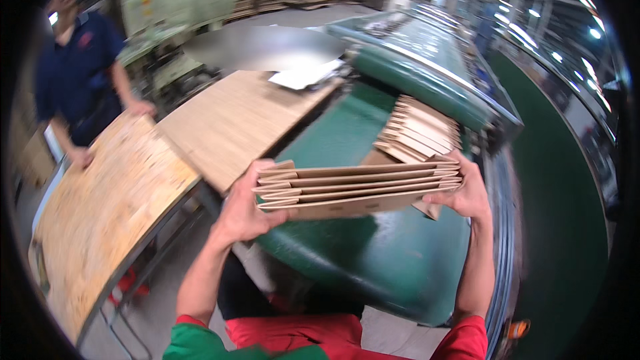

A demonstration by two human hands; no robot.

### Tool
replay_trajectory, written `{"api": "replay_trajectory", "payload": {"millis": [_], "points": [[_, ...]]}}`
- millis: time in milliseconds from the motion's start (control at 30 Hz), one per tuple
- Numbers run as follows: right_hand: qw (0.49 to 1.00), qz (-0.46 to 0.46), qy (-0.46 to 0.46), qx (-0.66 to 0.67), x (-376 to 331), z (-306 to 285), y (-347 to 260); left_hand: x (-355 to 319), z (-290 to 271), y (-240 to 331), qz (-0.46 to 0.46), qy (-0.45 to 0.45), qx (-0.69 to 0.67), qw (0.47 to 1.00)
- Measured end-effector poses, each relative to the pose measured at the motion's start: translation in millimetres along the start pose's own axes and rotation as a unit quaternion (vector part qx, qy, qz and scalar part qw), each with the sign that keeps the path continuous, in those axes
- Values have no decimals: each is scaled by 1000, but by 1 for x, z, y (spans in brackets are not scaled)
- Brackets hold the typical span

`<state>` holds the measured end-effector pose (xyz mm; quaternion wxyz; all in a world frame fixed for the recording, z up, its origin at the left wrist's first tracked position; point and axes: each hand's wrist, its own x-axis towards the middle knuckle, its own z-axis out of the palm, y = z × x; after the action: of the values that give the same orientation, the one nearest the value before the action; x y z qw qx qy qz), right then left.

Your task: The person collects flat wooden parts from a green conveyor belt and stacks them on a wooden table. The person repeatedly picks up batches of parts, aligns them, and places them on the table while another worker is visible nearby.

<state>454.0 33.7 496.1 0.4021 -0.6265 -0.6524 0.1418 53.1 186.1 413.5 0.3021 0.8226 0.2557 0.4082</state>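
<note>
A stack of several folded brown cardboard pieces (pixel 360 190) is held level in front of me, above a green conveyor belt (pixel 373 260). My left hand (pixel 248 203) is closed round the stack's left end, thumb on the near side. At the opposite end my right hand (pixel 465 190) grips it too, with the thumb pressed on the near face. The folded flaps show at both ends. Just beyond the stack, more folded cardboard pieces (pixel 420 130) lie overlapping on the belt, partly hidden behind what I hold.
To the left stand a rough wooden table (pixel 113 193) and a smoother wood-topped table (pixel 233 120) with white sheets (pixel 305 77). A person in dark blue (pixel 83 73) rests both hands by the wooden table. A green roller (pixel 420 87) crosses the belt's far end.
</note>
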Motion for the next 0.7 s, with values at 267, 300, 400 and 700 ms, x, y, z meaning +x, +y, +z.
{"api": "replay_trajectory", "payload": {"millis": [267, 300, 400, 700], "points": [[912, -384, 106, 96, 159, 301, -117, -151, -256, -61, 119, 276, 228, 926], [880, -435, 93, 168, 176, 345, -135, -175, -285, -74, 125, 289, 307, 898], [852, -468, 58, 229, 197, 446, -170, -233, -332, -104, 93, 350, 316, 877], [883, -395, -255, -3, 177, 495, -159, -325, -380, -96, -326, 2, 433, 840]]}}
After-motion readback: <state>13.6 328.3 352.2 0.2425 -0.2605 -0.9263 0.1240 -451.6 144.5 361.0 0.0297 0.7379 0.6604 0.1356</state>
